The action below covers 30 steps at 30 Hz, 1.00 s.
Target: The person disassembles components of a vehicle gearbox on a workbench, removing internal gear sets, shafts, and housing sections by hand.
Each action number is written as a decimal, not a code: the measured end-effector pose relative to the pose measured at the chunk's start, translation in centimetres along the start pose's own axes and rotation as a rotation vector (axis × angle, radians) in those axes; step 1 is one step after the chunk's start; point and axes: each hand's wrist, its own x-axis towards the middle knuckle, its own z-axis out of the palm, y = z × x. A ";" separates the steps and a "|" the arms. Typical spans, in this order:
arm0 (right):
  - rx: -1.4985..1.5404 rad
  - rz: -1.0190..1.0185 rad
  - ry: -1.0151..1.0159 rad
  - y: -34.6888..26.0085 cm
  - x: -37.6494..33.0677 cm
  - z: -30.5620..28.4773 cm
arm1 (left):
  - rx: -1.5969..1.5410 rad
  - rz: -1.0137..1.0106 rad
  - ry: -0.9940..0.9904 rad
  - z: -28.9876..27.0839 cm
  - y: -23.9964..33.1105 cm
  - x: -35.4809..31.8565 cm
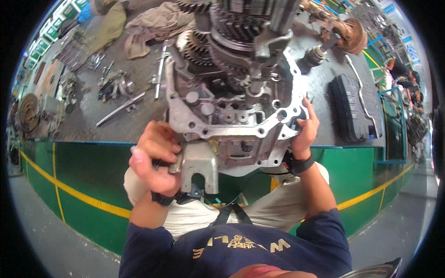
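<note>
A silver gearbox housing [218,132] stands at the near edge of the workbench, its open side showing gears [236,30] and shafts inside. From its near side sticks out a grey metal bracket [200,167] with a U-shaped notch. My left hand [157,155] is closed at the housing's lower left corner, fingers curled beside the bracket; part of its grip is hidden. Around the housing's right edge my right hand [306,132] is wrapped, with one finger reaching up along the side. A dark band circles each wrist.
Metal rods [120,109], small parts [116,85] and a crumpled cloth [160,25] lie on the workbench [139,125] to the left. On the right are a black case [354,109], a long-handled wrench [359,88] and a rusty part [350,37]. Other people [408,83] are farther right.
</note>
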 end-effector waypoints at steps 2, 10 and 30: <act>-0.207 -0.122 -0.015 0.8 0.2 -1.1 | 0.040 -0.039 -0.024 0.1 0.2 -0.8; 0.185 0.043 -0.199 -1.2 5.1 4.9 | 0.260 0.119 -0.006 -4.0 -2.1 -4.1; -0.062 0.098 -0.392 -4.2 7.3 3.3 | 0.309 0.403 -0.227 -1.5 -0.9 -1.8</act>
